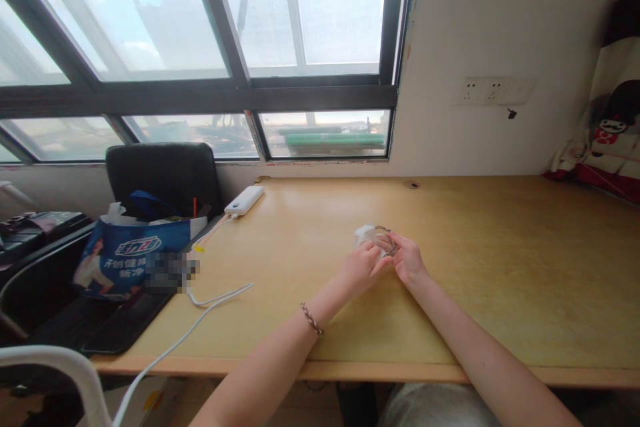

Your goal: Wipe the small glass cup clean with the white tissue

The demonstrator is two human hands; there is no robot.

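Observation:
Over the middle of the table, my two hands are close together. My left hand (364, 267) is closed, its fingers pinching a white crumpled tissue (365, 233). My right hand (410, 260) is closed on a small thin-rimmed item with a clear part, which looks like a pair of eyeglasses (386, 241). The tissue lies against the left side of the glasses. Fingers hide much of both things, so their full shape does not show. A braided bracelet (311, 319) circles my left wrist.
A wooden table (500, 267) spans the front. At its left lie a white power bank (245, 200) and a white cable (175, 347). A blue bag (135, 250) rests on a black chair (163, 173). A white curved bar (55, 355) stands near the lower left.

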